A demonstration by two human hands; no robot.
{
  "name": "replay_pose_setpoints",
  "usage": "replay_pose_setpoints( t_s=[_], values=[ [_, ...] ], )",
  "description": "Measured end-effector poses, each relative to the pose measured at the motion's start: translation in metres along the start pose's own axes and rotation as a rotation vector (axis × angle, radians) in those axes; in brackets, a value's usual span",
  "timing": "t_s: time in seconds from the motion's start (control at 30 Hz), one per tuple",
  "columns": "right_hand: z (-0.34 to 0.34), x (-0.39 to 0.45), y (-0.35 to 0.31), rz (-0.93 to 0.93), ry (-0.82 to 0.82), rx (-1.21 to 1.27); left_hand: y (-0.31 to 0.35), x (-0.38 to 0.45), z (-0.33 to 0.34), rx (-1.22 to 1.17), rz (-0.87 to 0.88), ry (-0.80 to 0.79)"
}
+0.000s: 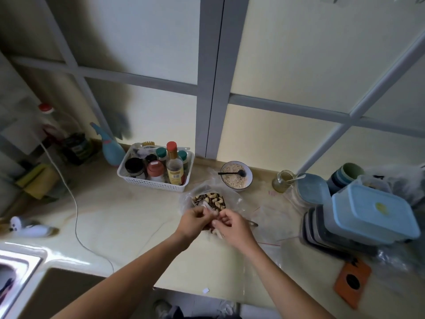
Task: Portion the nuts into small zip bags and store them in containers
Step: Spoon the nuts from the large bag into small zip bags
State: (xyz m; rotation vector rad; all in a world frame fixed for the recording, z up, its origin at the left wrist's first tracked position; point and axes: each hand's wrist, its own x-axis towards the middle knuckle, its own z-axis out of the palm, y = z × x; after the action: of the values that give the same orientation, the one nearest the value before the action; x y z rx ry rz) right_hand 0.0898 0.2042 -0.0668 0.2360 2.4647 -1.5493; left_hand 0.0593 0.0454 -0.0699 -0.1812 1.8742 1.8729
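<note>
My left hand (192,221) and right hand (230,225) both have fingers curled, pinching a small clear plastic zip bag (210,211) over the cream counter (128,217), just in front of a crinkled clear bag of mixed cashews and striped seeds (210,199).

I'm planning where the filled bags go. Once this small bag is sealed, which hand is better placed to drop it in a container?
Probably the right hand. The stacked containers stand on its side of the counter, while the left hand would have to cross over. Both hands now pinch the small zip bag.
</note>
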Motion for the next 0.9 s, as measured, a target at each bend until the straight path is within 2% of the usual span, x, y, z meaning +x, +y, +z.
replay_pose_setpoints(
  t_s=[0.1,0.23,0.47,0.53,0.63,0.7,0.9],
  values=[
    [-0.007,0.000,0.000,0.155,-0.001,0.124,-0.002,0.001,-0.004,0.191,0.054,-0.056],
    [-0.004,-0.002,0.001,0.177,0.087,0.016,0.003,0.003,0.001,0.423,0.054,-0.083],
    [0.011,-0.005,-0.001,-0.045,0.247,-0.364,0.006,0.005,0.008,0.542,-0.030,-0.049],
    [0.010,-0.001,0.001,-0.097,0.207,-0.404,0.005,0.004,0.008,0.554,-0.041,-0.064],
    [0.006,0.002,0.000,-0.124,0.069,-0.360,0.001,0.003,0.007,0.595,-0.044,-0.185],
    [0.003,0.004,0.001,-0.144,0.035,-0.372,-0.001,0.001,0.008,0.617,-0.051,-0.226],
    [0.003,0.010,-0.002,-0.141,0.154,-0.546,-0.001,0.005,0.013,0.730,-0.005,-0.139]
  ],
)
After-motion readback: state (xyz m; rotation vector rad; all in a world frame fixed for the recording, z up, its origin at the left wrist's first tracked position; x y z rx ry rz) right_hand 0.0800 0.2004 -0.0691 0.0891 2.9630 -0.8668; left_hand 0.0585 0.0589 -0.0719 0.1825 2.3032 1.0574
